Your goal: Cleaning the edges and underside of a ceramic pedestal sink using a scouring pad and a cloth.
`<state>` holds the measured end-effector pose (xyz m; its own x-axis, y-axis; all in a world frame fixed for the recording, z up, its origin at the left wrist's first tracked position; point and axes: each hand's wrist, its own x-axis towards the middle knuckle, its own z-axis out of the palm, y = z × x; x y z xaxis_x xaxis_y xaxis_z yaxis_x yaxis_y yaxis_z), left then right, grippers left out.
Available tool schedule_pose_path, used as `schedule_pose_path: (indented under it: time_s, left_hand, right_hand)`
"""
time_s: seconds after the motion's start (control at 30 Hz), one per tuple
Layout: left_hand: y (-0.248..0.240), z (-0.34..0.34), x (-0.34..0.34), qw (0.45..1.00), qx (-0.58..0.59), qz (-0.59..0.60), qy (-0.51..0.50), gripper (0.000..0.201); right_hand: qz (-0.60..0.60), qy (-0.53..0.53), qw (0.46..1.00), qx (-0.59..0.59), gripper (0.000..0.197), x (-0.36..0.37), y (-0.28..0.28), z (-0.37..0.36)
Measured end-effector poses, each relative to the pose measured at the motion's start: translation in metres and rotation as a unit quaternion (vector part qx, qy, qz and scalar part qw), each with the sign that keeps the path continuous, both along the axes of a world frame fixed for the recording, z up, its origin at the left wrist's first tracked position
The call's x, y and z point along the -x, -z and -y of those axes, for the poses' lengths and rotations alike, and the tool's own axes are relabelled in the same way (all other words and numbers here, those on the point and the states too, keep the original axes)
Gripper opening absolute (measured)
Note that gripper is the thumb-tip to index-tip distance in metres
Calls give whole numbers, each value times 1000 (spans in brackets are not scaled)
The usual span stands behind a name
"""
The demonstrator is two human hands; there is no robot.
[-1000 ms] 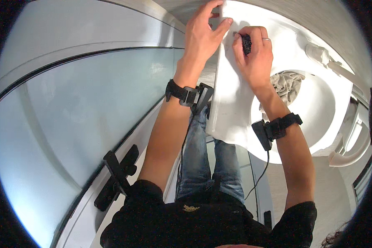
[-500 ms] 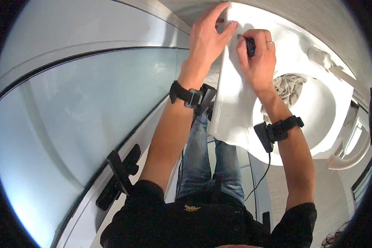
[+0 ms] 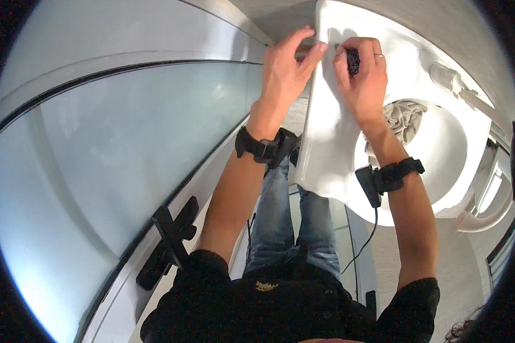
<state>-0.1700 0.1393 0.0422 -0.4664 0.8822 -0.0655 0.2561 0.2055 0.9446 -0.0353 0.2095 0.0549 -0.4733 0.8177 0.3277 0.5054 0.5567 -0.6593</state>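
Observation:
A small black bristly lump, like a scrubbing pad or brush head [image 3: 353,62], sits in the grip of my right hand [image 3: 367,86], thumb on one side and curled fingers on the other. That hand is over the flat left ledge of a white washbasin [image 3: 332,154], close to a small dark spot on the surface. At the ledge's left edge is my left hand [image 3: 283,74], its thumb and forefinger spread apart and holding nothing I can see; its other fingers are mostly hidden. A crumpled grey-beige cloth [image 3: 405,119] lies in the bowl, partly behind my right forearm.
A tap [image 3: 446,77] stands at the basin's back right. Frosted glass panels [image 3: 137,143] with a black handle [image 3: 169,243] run along my left. A curved white bar [image 3: 486,217] is at the right. Each wrist wears a black strapped device, the right one with a cable.
My right hand has shifted slightly right with the black lump. My left hand has dropped a little, its forefinger lower at the basin edge. The view has shifted slightly.

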Motion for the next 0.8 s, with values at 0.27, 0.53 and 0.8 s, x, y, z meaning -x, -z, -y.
schedule_pose_path:
  time_s: [0.27, 0.53, 0.8]
  left_hand:
    - [-14, 66, -42, 994, 38, 100, 11, 56]
    - [-45, 124, -54, 987, 99, 72, 100, 58]
    - [-30, 125, -77, 985, 87, 126, 74, 77]
  right_hand:
    - [7, -17, 1000, 23, 16, -3, -9, -13]
    - [37, -107, 994, 4, 12, 14, -14, -41]
    - [64, -219, 973, 44, 14, 0, -23, -14]
